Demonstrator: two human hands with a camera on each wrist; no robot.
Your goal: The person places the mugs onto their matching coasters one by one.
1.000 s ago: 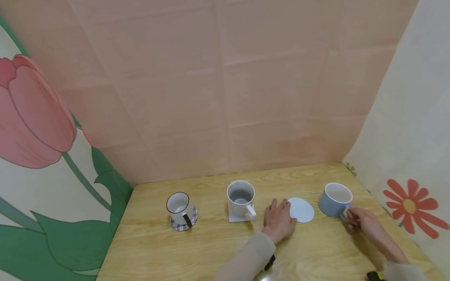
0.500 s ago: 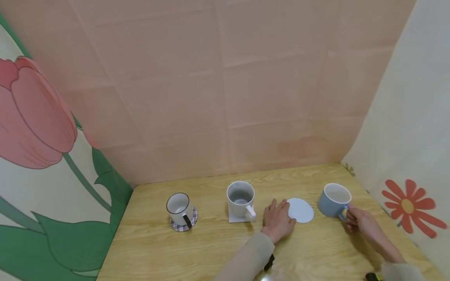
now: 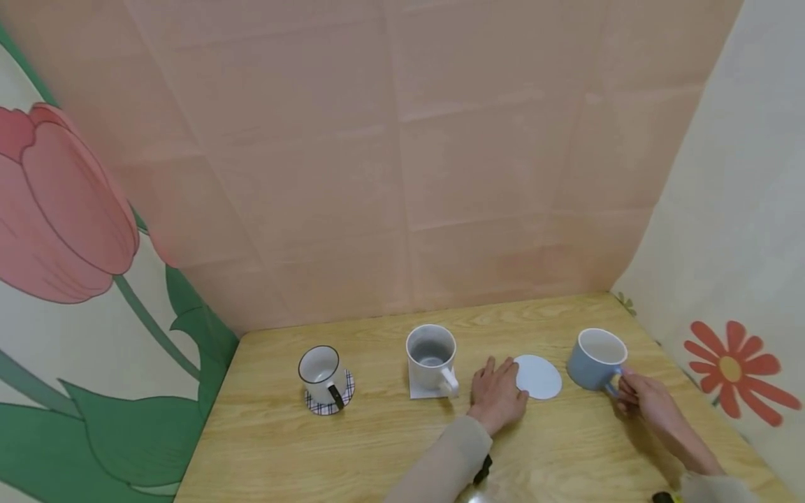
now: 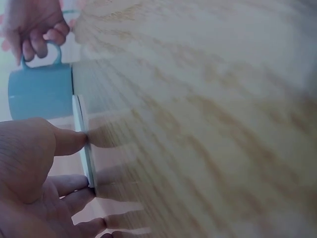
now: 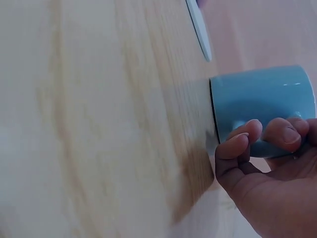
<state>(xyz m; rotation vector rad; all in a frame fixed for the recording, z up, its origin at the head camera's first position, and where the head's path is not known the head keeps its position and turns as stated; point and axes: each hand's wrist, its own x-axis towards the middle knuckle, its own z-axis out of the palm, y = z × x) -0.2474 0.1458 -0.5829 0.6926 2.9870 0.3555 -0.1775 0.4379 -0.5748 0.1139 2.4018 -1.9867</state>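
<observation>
In the head view my left hand (image 3: 499, 396) lies on the table with its fingers spread. Its thumb and index fingertip touch the left edge of a round white coaster (image 3: 539, 377); the left wrist view shows both against the thin rim of that coaster (image 4: 82, 126). My right hand (image 3: 648, 402) grips the handle of a blue mug (image 3: 591, 367) with a white inside, just right of the coaster. In the right wrist view curled fingers cover most of the handle, and the upright mug (image 5: 262, 96) has its base right at the tabletop.
A white mug (image 3: 426, 367) stands on a square white coaster (image 3: 421, 392) left of my left hand. Farther left, a black-rimmed mug (image 3: 317, 381) sits on a round checked coaster (image 3: 323, 407). A pink cloth (image 3: 402, 175) hangs behind the wooden table (image 3: 283, 454).
The blue mug and my right hand have shifted very slightly left, toward the round coaster. My left hand stays in place at its edge.
</observation>
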